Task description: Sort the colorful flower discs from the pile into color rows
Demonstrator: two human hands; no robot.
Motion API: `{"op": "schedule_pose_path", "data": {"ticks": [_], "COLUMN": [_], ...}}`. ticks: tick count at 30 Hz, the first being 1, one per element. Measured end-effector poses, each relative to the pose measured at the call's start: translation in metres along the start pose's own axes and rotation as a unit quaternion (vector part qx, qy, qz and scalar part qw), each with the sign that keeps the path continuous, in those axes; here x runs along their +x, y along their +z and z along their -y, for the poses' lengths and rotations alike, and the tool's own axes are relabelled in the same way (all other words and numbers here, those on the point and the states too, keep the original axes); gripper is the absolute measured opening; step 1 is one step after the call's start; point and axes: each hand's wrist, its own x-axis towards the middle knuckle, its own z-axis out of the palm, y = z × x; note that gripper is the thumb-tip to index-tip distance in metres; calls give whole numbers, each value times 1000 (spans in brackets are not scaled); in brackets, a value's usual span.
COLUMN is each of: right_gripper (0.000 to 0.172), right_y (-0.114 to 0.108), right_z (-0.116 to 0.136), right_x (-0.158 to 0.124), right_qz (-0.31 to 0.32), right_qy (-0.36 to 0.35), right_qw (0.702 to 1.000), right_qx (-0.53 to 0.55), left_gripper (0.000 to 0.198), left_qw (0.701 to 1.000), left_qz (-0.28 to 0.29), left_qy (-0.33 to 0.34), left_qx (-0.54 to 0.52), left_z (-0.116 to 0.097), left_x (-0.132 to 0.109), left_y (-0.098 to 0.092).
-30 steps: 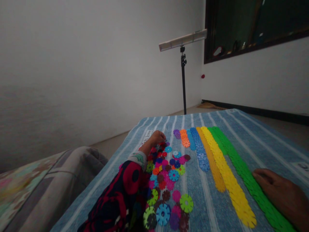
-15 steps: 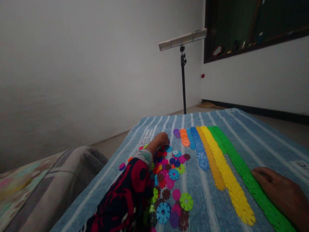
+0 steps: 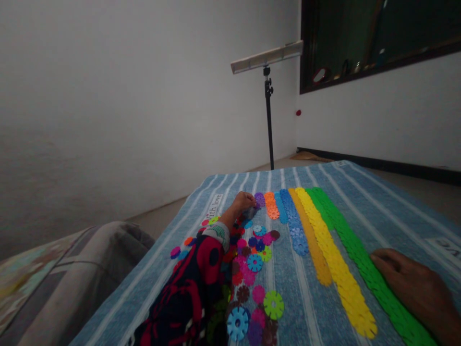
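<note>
My left hand (image 3: 245,202) is closed beside the short purple row (image 3: 260,200), fingertips at its left edge; what it pinches, if anything, is too small to make out. Mixed-colour notched discs (image 3: 255,263) lie loose under and right of my left sleeve. To the right, overlapping discs form rows by colour: orange (image 3: 272,205), blue (image 3: 294,221), dark yellow (image 3: 315,245), yellow (image 3: 338,264) and a long green row (image 3: 370,269). My right hand (image 3: 414,283) rests curled at the green row's right edge, its fingers partly hidden under it.
A blue striped cloth (image 3: 389,211) covers the table. Grey fabric (image 3: 104,264) bulges at the left. Beyond the table stands a black pole (image 3: 269,120) with a flat lamp (image 3: 266,57), near a dark-framed window (image 3: 378,38).
My left hand has moved right, up to the purple row. The view has shifted slightly, and more loose discs show left of my sleeve. My right hand stays by the green row.
</note>
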Motion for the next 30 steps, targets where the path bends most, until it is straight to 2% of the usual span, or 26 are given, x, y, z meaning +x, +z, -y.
{"op": "schedule_pose_path", "data": {"ticks": [3, 6, 11, 17, 23, 30], "right_gripper": [49, 50, 46, 46, 48, 50], "right_y": [-2, -3, -1, -2, -2, 0], "right_z": [3, 6, 4, 3, 3, -3], "right_x": [-2, -4, -2, -2, -2, 0], "right_qz": [6, 10, -9, 0, 3, 9], "right_qy": [8, 15, -4, -1, 3, 5], "right_qw": [1000, 1000, 1000, 1000, 1000, 1000], "right_qx": [3, 10, 9, 6, 11, -4], "left_gripper": [14, 15, 21, 38, 22, 20], "left_qw": [999, 997, 995, 992, 991, 990], "left_qz": [-40, -70, -99, -91, -91, -110], "left_qy": [-4, -10, -22, -47, -44, -35], "left_qx": [-18, -20, 12, 70, 85, 77], "left_z": [-2, -2, -1, -5, -7, -8], "left_x": [8, 15, 14, 5, 5, 3], "left_y": [17, 26, 22, 25, 38, 40]}}
